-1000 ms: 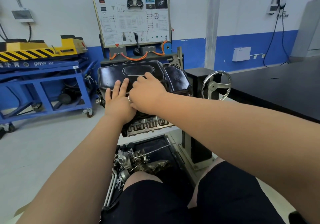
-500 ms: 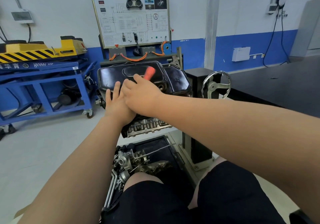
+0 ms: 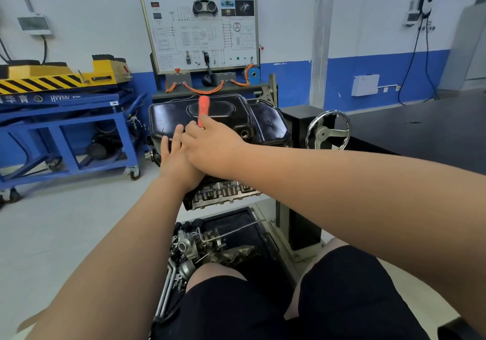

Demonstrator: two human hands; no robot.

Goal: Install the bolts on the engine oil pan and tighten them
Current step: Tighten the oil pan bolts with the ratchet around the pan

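At the left of the frame a blue cart (image 3: 65,129) carries a yellow lift (image 3: 60,74). White lettering on its top rail looks like "HYYMV" beside Chinese characters, but it is too blurred to be sure. At upper centre a wall board (image 3: 200,29) shows a wiring diagram under a blue strip of Chinese heading.

Below it, at centre frame, the black pan (image 3: 268,121) sits on top of the upturned engine. The left hand (image 3: 176,161) lies on the pan's near left edge with straight fingers, holding nothing and seemingly steadying the pan. The right hand (image 3: 213,147) crosses over it, fingers curled round the lower end of a red handle (image 3: 203,108).

That handle is what has changed. A second ago none of it showed above the hands. Half a second ago it leaned toward the upper right, and now it stands nearly straight up over the pan. This swing suggests a bolt at the near edge is being turned in. The bolt itself and the tool's tip are hidden under the hands.

Further right stand a metal wheel (image 3: 327,130) and a dark desk (image 3: 420,129).
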